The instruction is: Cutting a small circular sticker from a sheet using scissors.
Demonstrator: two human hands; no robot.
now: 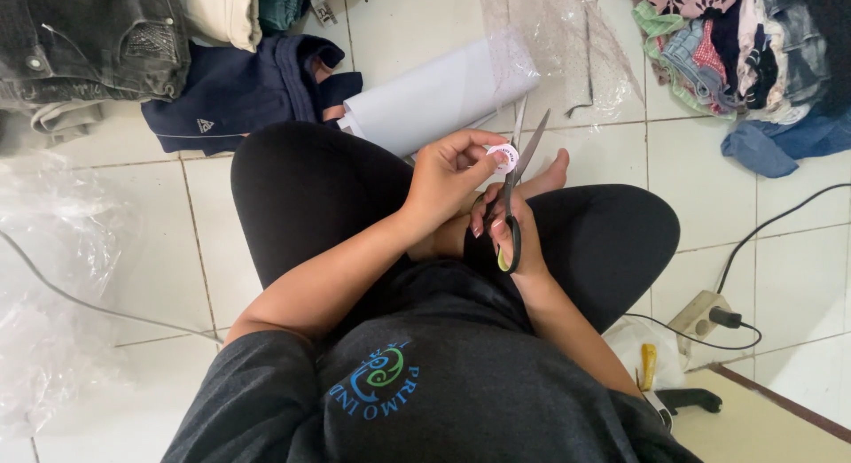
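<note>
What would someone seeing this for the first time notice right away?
At centre, the right hand works open steel scissors with black handles, while the left hand pinches a small round white sticker at the blades. A rolled white paper sheet lies on the tiled floor just beyond.

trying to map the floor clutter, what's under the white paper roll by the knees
The white paper roll lies on the pale tiled floor, its left end resting against a dark navy garment. Clear plastic wrap drapes over its right end. Whatever sits directly beneath the roll is hidden.
</note>
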